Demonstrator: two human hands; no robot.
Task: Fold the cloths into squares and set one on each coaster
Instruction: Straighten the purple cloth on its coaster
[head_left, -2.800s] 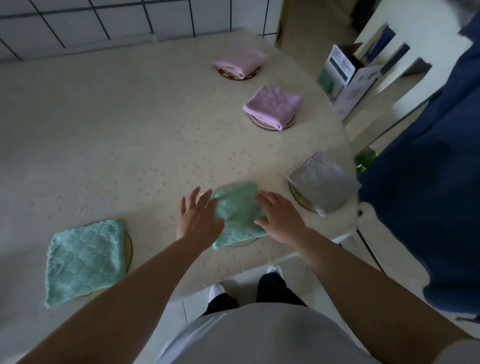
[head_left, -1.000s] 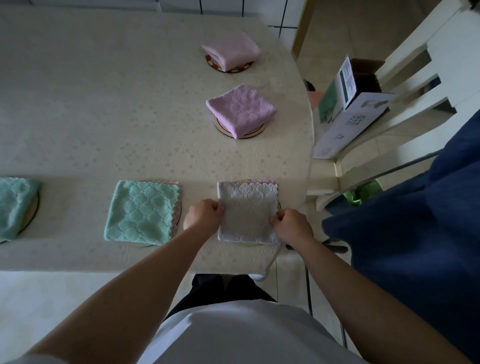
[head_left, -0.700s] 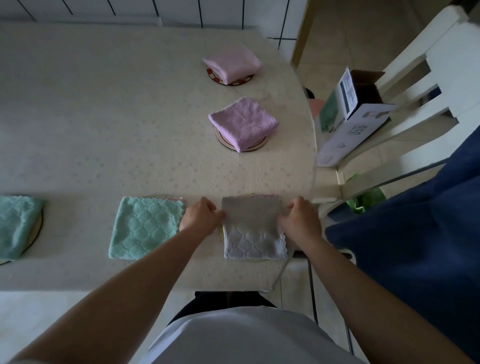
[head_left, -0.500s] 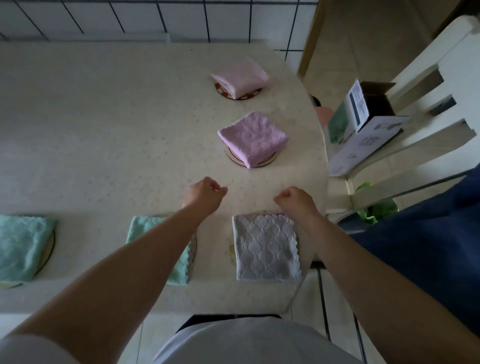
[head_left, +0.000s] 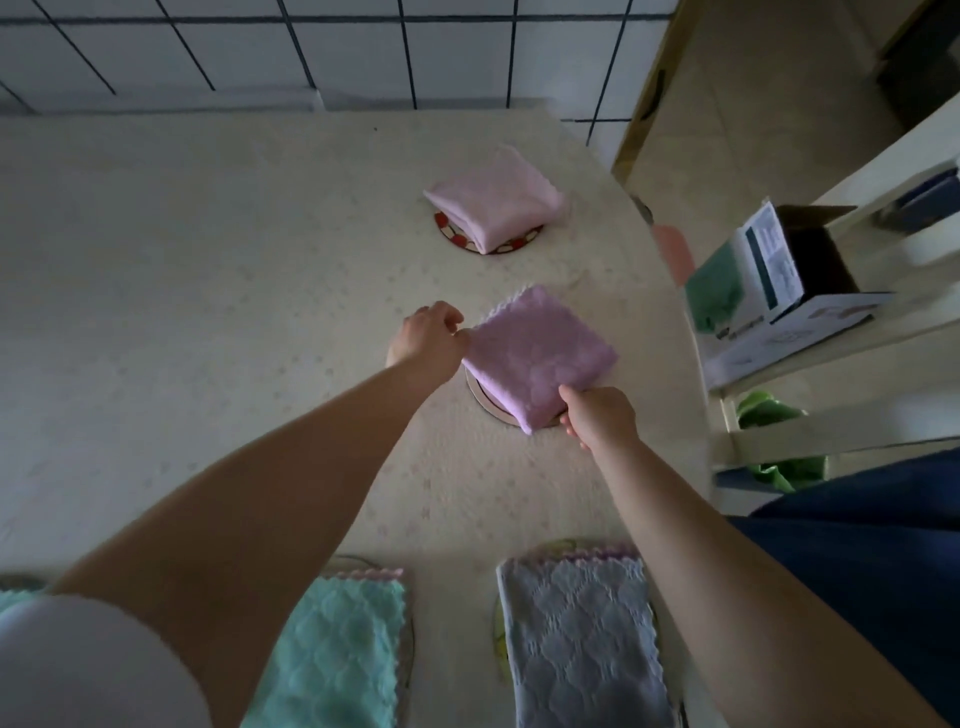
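Here both hands, left (head_left: 427, 336) and right (head_left: 597, 415), pinch the purple cloth (head_left: 537, 353) beside a box (head_left: 774, 291).

Mostly hidden under the lilac cloth (head_left: 537, 352): its coaster (head_left: 480, 397). Cut off by the bottom edge: green cloth (head_left: 337, 660), grey cloth (head_left: 579, 644). Blurred: open carton (head_left: 774, 291).

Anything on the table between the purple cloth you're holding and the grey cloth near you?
No. In the head view, only bare tablecloth lies between the purple cloth and the grey cloth; the right forearm passes above that stretch.
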